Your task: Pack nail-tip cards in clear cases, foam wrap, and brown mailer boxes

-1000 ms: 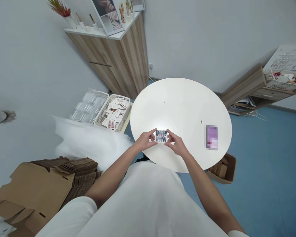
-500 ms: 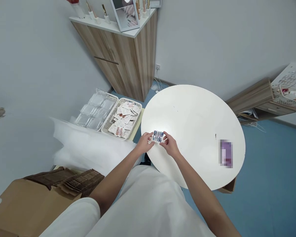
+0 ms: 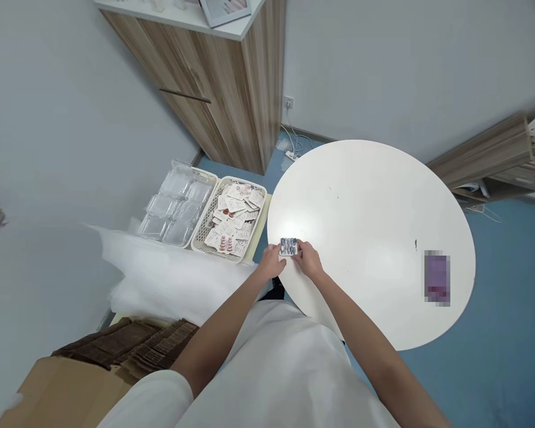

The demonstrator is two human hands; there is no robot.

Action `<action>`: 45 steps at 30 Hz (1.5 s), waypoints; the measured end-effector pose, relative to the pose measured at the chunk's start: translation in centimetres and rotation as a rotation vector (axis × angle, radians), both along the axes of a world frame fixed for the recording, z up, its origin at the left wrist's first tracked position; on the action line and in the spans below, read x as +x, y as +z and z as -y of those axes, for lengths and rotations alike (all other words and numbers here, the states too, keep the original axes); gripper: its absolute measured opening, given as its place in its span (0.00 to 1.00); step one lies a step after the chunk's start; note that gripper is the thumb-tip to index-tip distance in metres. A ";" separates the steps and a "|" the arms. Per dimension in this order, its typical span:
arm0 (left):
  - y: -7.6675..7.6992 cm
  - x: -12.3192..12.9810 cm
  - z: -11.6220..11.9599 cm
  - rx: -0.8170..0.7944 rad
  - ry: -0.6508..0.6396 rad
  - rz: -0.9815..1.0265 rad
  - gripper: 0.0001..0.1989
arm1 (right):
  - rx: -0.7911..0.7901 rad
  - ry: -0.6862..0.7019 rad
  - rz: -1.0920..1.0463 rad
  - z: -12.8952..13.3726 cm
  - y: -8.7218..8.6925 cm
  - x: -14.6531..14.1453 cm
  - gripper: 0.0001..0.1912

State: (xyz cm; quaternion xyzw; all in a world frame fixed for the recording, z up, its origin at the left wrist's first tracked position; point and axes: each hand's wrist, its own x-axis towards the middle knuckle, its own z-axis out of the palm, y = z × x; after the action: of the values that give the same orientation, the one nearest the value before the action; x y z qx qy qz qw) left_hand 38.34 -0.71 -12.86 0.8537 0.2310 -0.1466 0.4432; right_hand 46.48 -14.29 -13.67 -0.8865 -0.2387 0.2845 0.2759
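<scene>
A small card of press-on nails [image 3: 288, 246], with rows of blue and silvery nails, is between my hands over the left edge of the round white table [image 3: 365, 196]. My left hand [image 3: 271, 261] grips the card's left side with its fingers closed. The right side of the card is pinched by my right hand [image 3: 308, 258]. Left of the table, a white basket [image 3: 264, 199] holds many similar cards, some with orange-brown nails. Beside it, another basket [image 3: 213, 180] holds clear plastic boxes [image 3: 176, 205].
White foam sheeting [image 3: 169, 270] lies before the baskets, above an open cardboard box [image 3: 66, 386] with brown folded material. A blurred purple item [image 3: 437, 277] rests on the table's right. A wooden cabinet [image 3: 232, 89] stands behind; shelving [image 3: 485, 151] is at right.
The view has tilted down and shifted left, so the table and baskets appear further right. Both hands still hold the card, which looks slightly turned.
</scene>
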 end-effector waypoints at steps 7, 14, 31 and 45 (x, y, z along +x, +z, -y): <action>-0.9 -0.5 0.8 -0.055 0.121 0.035 0.30 | 0.014 -0.127 -0.004 0.2 -0.7 -1.5 0.33; -1.6 -0.4 0.9 -0.208 0.265 0.022 0.32 | 0.269 -0.383 -0.229 -0.2 -0.8 -3.8 0.40; -2.0 1.6 -1.4 -0.307 0.213 0.101 0.34 | 0.392 -0.435 -0.351 -1.8 -0.3 -2.3 0.43; -1.6 1.4 -1.0 -0.240 0.215 0.122 0.33 | 0.372 -0.373 -0.309 -1.0 0.0 -3.1 0.45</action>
State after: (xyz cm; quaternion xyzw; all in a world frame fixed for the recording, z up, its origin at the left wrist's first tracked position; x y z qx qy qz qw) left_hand 39.74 0.27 -14.42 0.7725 0.2745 -0.0725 0.5681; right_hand 43.39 -13.29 -13.63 -0.7955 -0.0749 0.3120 0.5140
